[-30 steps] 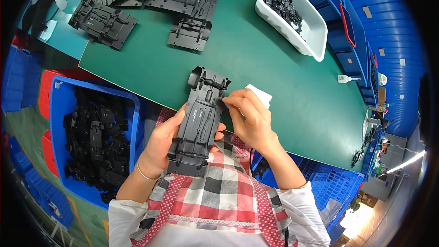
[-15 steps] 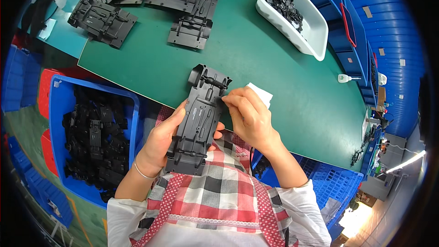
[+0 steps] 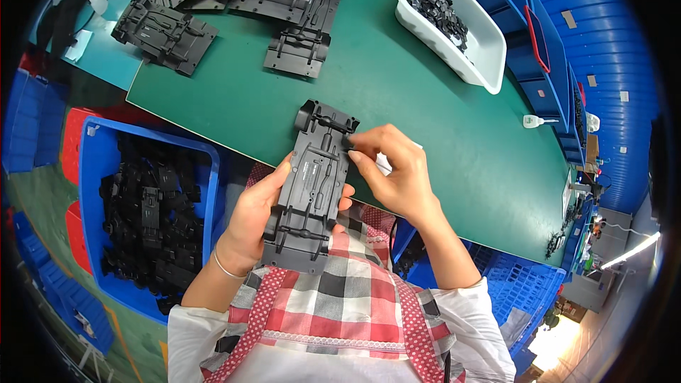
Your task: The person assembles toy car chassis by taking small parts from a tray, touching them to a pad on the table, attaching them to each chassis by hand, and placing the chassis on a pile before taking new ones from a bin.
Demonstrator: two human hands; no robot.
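Note:
A black plastic toy-car chassis [image 3: 312, 184] is held lengthwise over the table's near edge, its moulded axles and ribs facing up. My left hand [image 3: 259, 202] grips its lower half, thumb along the left edge and fingertips showing past the right edge. My right hand [image 3: 397, 170] is at the upper right edge of the chassis, thumb and forefinger pinched round a small dark bit that I cannot make out. Partly covered by that hand, a white piece of paper or cloth [image 3: 384, 164] lies on the table.
Several more black chassis [image 3: 298, 46] are piled on the green table [image 3: 227, 99] at the far left. A white tub [image 3: 489, 50] of small black parts stands at the far right, beside blue bins [image 3: 550, 96]. Left of me is a blue crate [image 3: 213, 191] full of black parts.
My right hand has shifted slightly up and right, its thumb and forefinger further apart now, with a dark bit showing between them. The chassis remains in my left hand, nearly unmoved.

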